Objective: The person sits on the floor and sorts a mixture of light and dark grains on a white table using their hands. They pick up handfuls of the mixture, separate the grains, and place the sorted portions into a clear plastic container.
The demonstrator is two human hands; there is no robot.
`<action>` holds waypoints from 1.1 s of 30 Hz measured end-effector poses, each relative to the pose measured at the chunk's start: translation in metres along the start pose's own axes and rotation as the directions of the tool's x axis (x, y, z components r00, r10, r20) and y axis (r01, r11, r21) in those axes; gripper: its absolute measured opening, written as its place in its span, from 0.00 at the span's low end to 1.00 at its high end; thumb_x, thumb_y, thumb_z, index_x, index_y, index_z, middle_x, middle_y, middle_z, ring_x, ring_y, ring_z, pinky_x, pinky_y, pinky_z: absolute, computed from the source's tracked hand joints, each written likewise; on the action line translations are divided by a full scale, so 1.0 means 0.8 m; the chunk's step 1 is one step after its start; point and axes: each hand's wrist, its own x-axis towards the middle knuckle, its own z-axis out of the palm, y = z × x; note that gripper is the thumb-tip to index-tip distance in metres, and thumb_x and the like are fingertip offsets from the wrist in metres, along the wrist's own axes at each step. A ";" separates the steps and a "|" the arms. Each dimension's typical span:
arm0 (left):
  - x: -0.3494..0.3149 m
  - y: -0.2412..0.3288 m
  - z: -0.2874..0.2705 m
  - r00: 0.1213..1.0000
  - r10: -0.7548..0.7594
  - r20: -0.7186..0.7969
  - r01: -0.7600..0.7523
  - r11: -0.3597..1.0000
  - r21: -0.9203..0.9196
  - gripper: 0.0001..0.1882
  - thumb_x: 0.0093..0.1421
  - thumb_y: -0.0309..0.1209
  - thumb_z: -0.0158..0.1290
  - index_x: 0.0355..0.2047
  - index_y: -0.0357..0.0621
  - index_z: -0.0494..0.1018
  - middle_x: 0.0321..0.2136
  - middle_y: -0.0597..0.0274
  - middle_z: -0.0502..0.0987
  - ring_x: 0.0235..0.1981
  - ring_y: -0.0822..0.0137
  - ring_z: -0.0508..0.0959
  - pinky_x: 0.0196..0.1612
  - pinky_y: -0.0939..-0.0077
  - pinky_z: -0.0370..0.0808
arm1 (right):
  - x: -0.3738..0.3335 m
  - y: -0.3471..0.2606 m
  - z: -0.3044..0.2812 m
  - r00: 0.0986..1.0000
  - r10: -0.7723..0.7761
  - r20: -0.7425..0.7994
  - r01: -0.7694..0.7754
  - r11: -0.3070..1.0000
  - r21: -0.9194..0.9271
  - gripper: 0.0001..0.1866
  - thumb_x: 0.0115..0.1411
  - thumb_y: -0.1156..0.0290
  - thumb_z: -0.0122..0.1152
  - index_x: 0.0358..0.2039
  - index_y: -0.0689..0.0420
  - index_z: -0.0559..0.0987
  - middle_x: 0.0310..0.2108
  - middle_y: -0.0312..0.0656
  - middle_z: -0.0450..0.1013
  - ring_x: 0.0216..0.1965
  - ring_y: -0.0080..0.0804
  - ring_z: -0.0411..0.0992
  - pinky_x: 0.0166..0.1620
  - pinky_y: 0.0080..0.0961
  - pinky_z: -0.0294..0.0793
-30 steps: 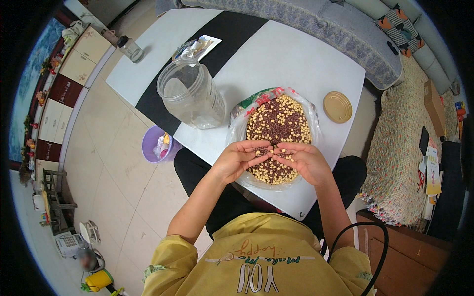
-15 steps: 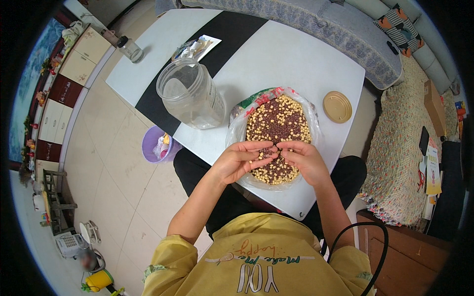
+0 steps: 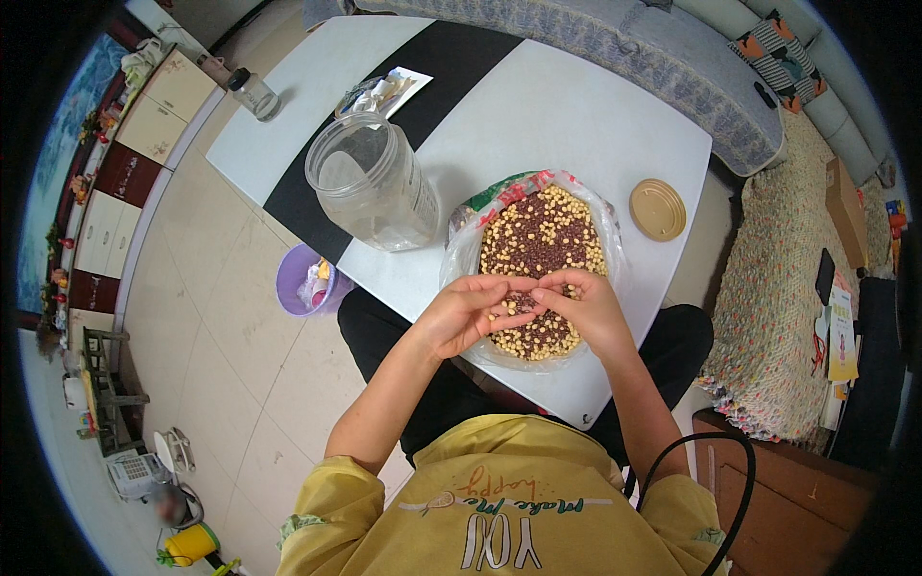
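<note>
An open clear plastic bag (image 3: 461,252) holds a mix of small dark red beans (image 3: 540,238) and round yellow beans (image 3: 579,213). Over its near part my left hand (image 3: 463,315) is turned partly palm up, fingers curled toward the right. My right hand (image 3: 588,309) meets it from the other side, thumb and forefinger pinched together at the left fingertips. Whatever sits in the pinch is too small to make out. Beans show between the left fingers; whether they lie in the hand or in the bag below, I cannot tell.
Left of the bag stands a large open clear plastic jar (image 3: 375,187); a gold round lid (image 3: 658,209) lies to the right. Farther back are a tray of small items (image 3: 384,94) and a glass bottle (image 3: 254,94). A purple bin (image 3: 305,280) stands on the floor.
My right thumb and fingers have shifted slightly left and closed against the left fingertips. The bag, jar and lid stay where they were.
</note>
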 end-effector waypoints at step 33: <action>0.023 -0.016 0.000 0.880 0.457 0.133 -0.172 0.046 0.984 0.15 0.52 0.17 0.55 0.42 0.36 0.72 0.31 0.54 0.78 0.30 0.69 0.79 0.34 0.77 0.76 | -0.010 0.011 -0.004 0.952 -0.294 -0.078 0.219 0.840 -0.497 0.05 0.52 0.75 0.60 0.29 0.62 0.77 0.30 0.46 0.73 0.32 0.41 0.73 0.37 0.30 0.71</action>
